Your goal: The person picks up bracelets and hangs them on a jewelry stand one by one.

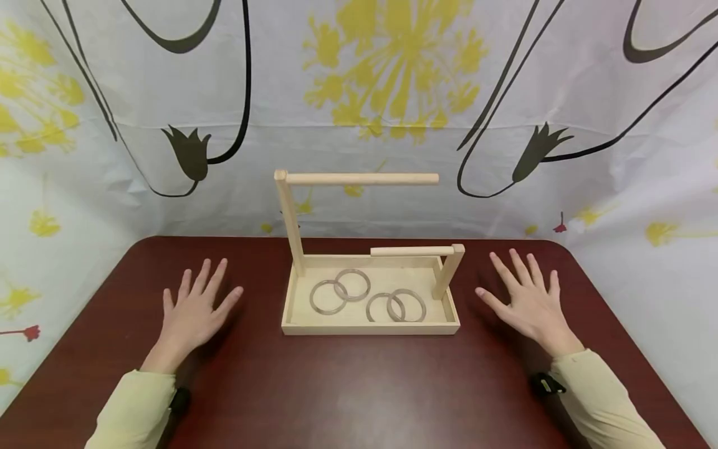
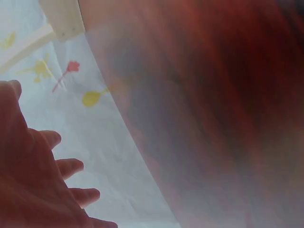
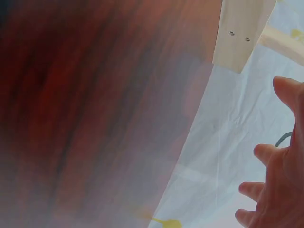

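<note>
In the head view a pale wooden tray [image 1: 370,329] stands on the table between my hands. Inside it lie several thin, translucent rings, an overlapping left pair [image 1: 311,297] and an overlapping right pair [image 1: 424,306]. A tall post [image 1: 290,218] at the tray's left end bears a long rod [image 1: 361,179]; a short post [image 1: 449,272] at the right end bears a shorter rod [image 1: 412,251]. My left hand [image 1: 193,313] is left of the tray, fingers spread, holding nothing. To the right, my right hand [image 1: 531,307] is likewise spread, apart from the tray.
The dark red-brown table [image 1: 359,386] ends at a back edge behind the tray. A white cloth [image 1: 359,143] with yellow and grey plant prints hangs behind and at both sides. Dark bands show at the left wrist [image 1: 181,400] and right wrist [image 1: 546,383].
</note>
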`<move>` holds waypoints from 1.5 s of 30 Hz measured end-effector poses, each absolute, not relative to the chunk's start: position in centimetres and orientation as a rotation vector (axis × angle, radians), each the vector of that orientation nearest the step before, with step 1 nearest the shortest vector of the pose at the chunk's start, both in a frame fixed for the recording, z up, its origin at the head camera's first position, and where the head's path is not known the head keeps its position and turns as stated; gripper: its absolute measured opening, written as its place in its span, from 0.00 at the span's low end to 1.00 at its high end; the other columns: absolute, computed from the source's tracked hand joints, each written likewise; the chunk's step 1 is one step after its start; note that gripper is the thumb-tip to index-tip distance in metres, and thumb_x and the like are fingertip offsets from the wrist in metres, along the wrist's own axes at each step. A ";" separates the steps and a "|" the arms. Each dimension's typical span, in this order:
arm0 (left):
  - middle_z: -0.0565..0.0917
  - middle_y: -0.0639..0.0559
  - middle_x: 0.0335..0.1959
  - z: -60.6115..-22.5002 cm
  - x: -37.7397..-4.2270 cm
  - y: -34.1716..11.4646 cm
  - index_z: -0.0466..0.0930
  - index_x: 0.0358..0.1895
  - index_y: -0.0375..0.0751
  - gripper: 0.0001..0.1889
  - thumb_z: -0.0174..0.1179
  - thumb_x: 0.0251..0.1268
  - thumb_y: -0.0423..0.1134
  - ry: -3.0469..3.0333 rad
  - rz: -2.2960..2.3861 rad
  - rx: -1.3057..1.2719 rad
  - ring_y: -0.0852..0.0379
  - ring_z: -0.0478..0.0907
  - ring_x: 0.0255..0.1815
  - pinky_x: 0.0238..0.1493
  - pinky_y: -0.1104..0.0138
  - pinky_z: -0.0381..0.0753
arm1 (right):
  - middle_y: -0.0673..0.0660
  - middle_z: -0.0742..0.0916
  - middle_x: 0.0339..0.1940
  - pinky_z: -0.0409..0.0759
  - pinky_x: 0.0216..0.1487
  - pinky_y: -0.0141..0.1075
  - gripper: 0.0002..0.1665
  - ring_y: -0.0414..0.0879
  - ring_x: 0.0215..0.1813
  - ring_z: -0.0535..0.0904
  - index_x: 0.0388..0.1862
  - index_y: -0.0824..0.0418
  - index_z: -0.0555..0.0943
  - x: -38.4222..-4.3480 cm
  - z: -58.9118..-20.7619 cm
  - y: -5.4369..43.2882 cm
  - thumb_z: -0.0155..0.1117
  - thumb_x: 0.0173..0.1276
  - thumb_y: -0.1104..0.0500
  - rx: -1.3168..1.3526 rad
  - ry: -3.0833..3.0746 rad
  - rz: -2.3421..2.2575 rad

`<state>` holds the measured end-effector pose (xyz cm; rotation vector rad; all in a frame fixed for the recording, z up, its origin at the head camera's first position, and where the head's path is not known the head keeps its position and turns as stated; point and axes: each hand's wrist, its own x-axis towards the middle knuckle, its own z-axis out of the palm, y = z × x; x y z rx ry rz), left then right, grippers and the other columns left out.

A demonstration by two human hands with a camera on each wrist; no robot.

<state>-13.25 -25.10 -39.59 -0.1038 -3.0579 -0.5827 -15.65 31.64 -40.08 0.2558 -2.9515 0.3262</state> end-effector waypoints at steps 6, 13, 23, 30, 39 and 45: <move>0.46 0.39 0.77 -39.8 -12.8 -23.1 0.43 0.79 0.52 0.41 0.44 0.70 0.66 -3.066 -0.530 -0.193 0.30 0.38 0.74 0.61 0.31 0.33 | 0.67 0.57 0.76 0.34 0.66 0.67 0.47 0.64 0.76 0.40 0.78 0.52 0.56 -14.5 -40.2 31.4 0.54 0.67 0.32 0.289 -2.914 0.351; 0.51 0.42 0.77 -39.6 -13.2 -20.1 0.48 0.78 0.50 0.42 0.44 0.68 0.68 -3.112 -0.448 -0.372 0.34 0.43 0.75 0.64 0.33 0.35 | 0.69 0.62 0.73 0.55 0.55 0.67 0.47 0.65 0.74 0.50 0.77 0.52 0.59 -13.8 -39.8 31.2 0.59 0.65 0.34 0.337 -2.881 0.357; 0.55 0.43 0.76 -40.2 -13.8 -17.4 0.48 0.78 0.45 0.46 0.47 0.66 0.69 -3.133 -0.455 -0.502 0.35 0.49 0.74 0.64 0.34 0.39 | 0.69 0.65 0.71 0.60 0.55 0.66 0.46 0.66 0.69 0.59 0.76 0.52 0.62 -12.4 -39.9 30.9 0.63 0.64 0.37 0.387 -2.844 0.419; 0.53 0.44 0.76 -39.7 -14.4 -16.6 0.48 0.78 0.42 0.48 0.46 0.65 0.70 -3.148 -0.428 -0.556 0.39 0.49 0.75 0.65 0.34 0.37 | 0.68 0.69 0.68 0.62 0.55 0.63 0.46 0.65 0.66 0.62 0.76 0.49 0.61 -11.7 -39.5 30.3 0.66 0.62 0.39 0.440 -2.783 0.456; 0.52 0.44 0.77 -39.8 -15.0 -16.5 0.46 0.77 0.39 0.54 0.48 0.59 0.75 -3.162 -0.384 -0.571 0.43 0.50 0.75 0.65 0.35 0.36 | 0.62 0.75 0.60 0.67 0.54 0.55 0.44 0.59 0.61 0.69 0.71 0.53 0.68 -11.8 -39.3 28.4 0.71 0.58 0.43 0.578 -2.676 0.456; 0.52 0.43 0.77 -40.1 -15.0 -16.6 0.46 0.77 0.37 0.56 0.49 0.57 0.76 -3.164 -0.381 -0.589 0.43 0.51 0.75 0.65 0.35 0.37 | 0.58 0.77 0.57 0.69 0.53 0.52 0.41 0.56 0.58 0.71 0.69 0.53 0.71 -11.5 -39.4 27.0 0.71 0.58 0.44 0.632 -2.663 0.448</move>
